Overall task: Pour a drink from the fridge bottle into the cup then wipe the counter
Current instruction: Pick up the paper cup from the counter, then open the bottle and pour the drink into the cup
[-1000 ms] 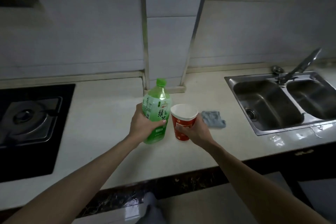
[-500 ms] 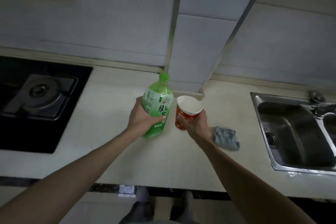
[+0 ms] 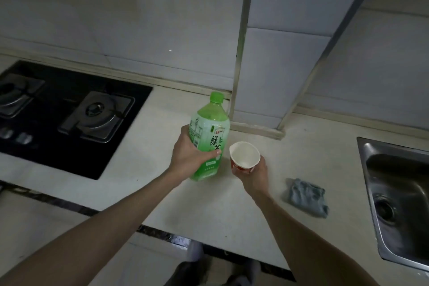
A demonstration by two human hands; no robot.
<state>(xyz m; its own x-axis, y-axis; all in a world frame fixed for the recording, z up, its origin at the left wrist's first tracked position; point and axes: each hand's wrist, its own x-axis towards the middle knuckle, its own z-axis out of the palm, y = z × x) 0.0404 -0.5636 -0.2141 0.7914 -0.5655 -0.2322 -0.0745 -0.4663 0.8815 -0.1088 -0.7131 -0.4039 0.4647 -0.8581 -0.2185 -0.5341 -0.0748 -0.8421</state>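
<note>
- My left hand (image 3: pixel 190 158) is wrapped round the green bottle (image 3: pixel 210 132) in the middle of the frame.
- My right hand (image 3: pixel 251 174) holds the red cup (image 3: pixel 243 154) just right of it.
- The cap (image 3: pixel 217 97) is on, so if I tip now, nothing comes out.
- If I squeeze the paper cup hard, it could bend and spill.
- The bottle's long way runs up and down, with the cap pointing to the top of the frame.
- The cup's mouth faces up, tipped a little left.
</note>
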